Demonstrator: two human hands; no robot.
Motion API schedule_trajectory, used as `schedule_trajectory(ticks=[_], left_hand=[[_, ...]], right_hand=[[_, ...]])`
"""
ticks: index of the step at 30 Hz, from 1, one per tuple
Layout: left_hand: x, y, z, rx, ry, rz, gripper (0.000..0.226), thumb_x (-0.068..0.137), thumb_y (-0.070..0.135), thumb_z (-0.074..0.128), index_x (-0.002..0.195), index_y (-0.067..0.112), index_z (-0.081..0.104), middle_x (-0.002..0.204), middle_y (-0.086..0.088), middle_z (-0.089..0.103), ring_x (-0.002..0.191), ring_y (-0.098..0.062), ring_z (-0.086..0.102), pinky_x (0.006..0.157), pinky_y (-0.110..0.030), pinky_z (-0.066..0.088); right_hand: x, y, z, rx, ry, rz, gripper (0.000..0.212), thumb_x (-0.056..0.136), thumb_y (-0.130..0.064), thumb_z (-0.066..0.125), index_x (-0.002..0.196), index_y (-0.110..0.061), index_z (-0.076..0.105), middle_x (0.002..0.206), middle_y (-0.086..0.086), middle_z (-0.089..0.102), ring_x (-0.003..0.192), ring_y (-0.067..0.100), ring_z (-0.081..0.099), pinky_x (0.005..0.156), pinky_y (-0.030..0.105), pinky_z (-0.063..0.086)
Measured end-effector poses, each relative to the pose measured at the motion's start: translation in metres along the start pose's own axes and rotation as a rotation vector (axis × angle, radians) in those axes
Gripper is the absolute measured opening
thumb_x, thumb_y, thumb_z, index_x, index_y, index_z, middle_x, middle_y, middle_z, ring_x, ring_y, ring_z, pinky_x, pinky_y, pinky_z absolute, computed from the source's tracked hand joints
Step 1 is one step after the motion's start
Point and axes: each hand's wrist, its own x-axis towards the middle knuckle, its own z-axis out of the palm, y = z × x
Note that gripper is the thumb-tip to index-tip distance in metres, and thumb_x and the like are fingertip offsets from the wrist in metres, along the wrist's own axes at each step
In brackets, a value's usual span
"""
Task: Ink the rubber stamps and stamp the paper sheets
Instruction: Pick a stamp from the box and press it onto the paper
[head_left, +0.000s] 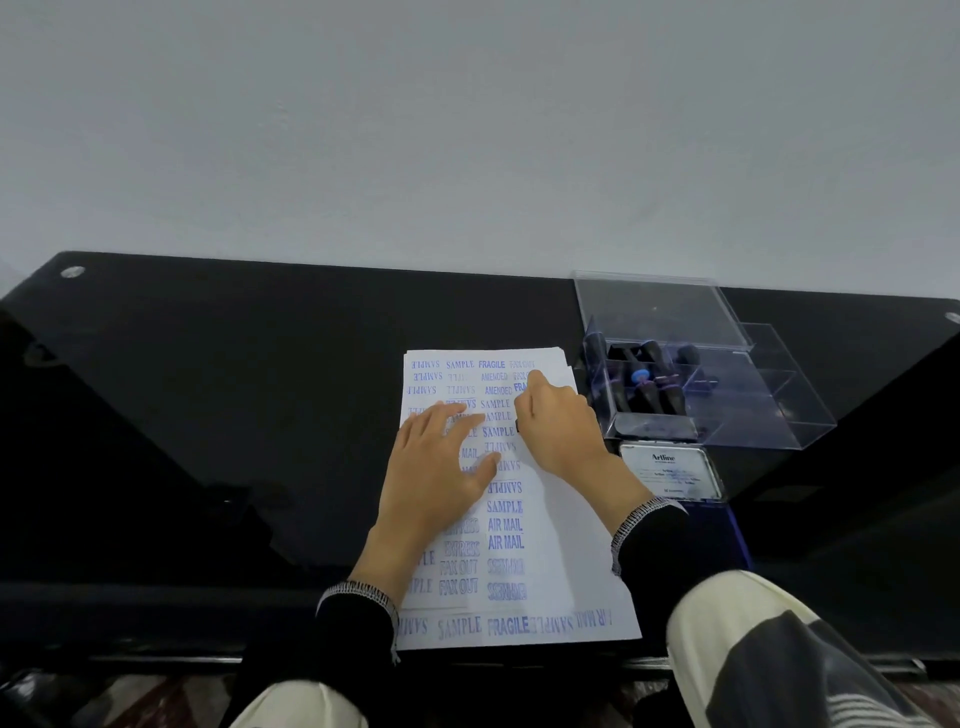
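On the paper sheets (550, 519), just left of the ink pad (670, 470): stamping step, left hand (441, 467) flat and open, right hand (558, 426) curled round a stamp (516, 428) pressed down; next, lift straight and re-ink.

You are looking down at a black glass table (208, 415) set against a pale wall. A stack of paper sheets (550, 545) lies before you, covered in blue stamped words such as SAMPLE, FRAGILE, AIR MAIL and FAX OUT. Your left hand (441, 467) rests flat on the paper, fingers spread. Your right hand (558, 426) curls around a stamp near the sheet's upper right; the stamp is almost wholly hidden. Just right of the paper stand a clear plastic box (727, 395) holding dark stamps (649, 395) and, nearer you, an ink pad tin (670, 470).
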Motion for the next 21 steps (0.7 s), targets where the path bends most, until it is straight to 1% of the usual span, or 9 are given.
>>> schedule_trajectory(ticks=[2,6,8,11,14,17,21], left_hand=[[0.0,0.0,0.0,-0.005,0.002,0.001,0.052,0.09,0.056,0.051,0.136,0.031,0.051,0.144,0.008,0.043,0.137,-0.013,0.033,0.117,-0.036,0.019],[0.0,-0.001,-0.001,0.005,-0.002,0.006,0.055,0.088,0.059,0.045,0.135,0.031,0.051,0.144,0.009,0.044,0.137,-0.013,0.033,0.117,-0.035,0.019],[0.0,0.0,-0.002,-0.002,-0.008,0.004,0.057,0.088,0.061,0.043,0.135,0.031,0.05,0.144,0.009,0.044,0.137,-0.013,0.034,0.117,-0.036,0.019],[-0.001,0.001,-0.003,-0.013,-0.011,0.002,0.056,0.088,0.06,0.045,0.136,0.031,0.051,0.144,0.008,0.044,0.136,-0.013,0.034,0.117,-0.036,0.02],[-0.001,0.001,-0.002,-0.006,-0.015,-0.001,0.059,0.087,0.063,0.04,0.136,0.032,0.05,0.145,0.009,0.044,0.137,-0.013,0.034,0.117,-0.036,0.019],[0.0,0.001,-0.001,-0.001,-0.02,-0.006,0.06,0.086,0.063,0.037,0.136,0.032,0.049,0.145,0.009,0.043,0.137,-0.013,0.034,0.117,-0.035,0.018],[0.0,0.0,0.0,0.012,-0.01,0.0,0.056,0.088,0.061,0.042,0.136,0.032,0.049,0.144,0.009,0.043,0.137,-0.012,0.034,0.117,-0.035,0.017]], right_hand=[[0.002,0.0,-0.001,0.006,-0.009,0.006,0.017,0.099,-0.022,0.033,0.085,-0.012,0.037,0.064,0.0,0.045,0.054,0.02,0.04,0.053,0.033,0.027],[-0.004,0.0,0.002,-0.002,0.02,-0.028,0.017,0.101,-0.024,0.03,0.088,-0.014,0.035,0.061,-0.003,0.043,0.053,0.019,0.043,0.05,0.032,0.028],[-0.011,0.0,0.005,-0.009,0.042,-0.051,0.015,0.101,-0.024,0.029,0.092,-0.014,0.035,0.063,-0.002,0.046,0.053,0.021,0.045,0.051,0.031,0.03],[-0.015,0.002,0.007,0.004,0.048,-0.055,0.014,0.101,-0.023,0.03,0.101,-0.013,0.039,0.066,-0.001,0.048,0.052,0.019,0.043,0.051,0.031,0.032],[-0.014,0.001,0.006,-0.007,0.052,-0.059,0.013,0.101,-0.024,0.03,0.096,-0.014,0.036,0.068,0.001,0.05,0.056,0.023,0.047,0.051,0.032,0.032],[-0.011,0.001,0.005,-0.027,0.041,-0.055,0.013,0.101,-0.025,0.029,0.092,-0.017,0.03,0.066,0.0,0.048,0.055,0.022,0.045,0.05,0.032,0.03],[-0.004,0.001,0.003,-0.025,0.022,-0.031,0.016,0.101,-0.024,0.03,0.089,-0.014,0.034,0.064,-0.001,0.045,0.057,0.024,0.046,0.054,0.032,0.032]])
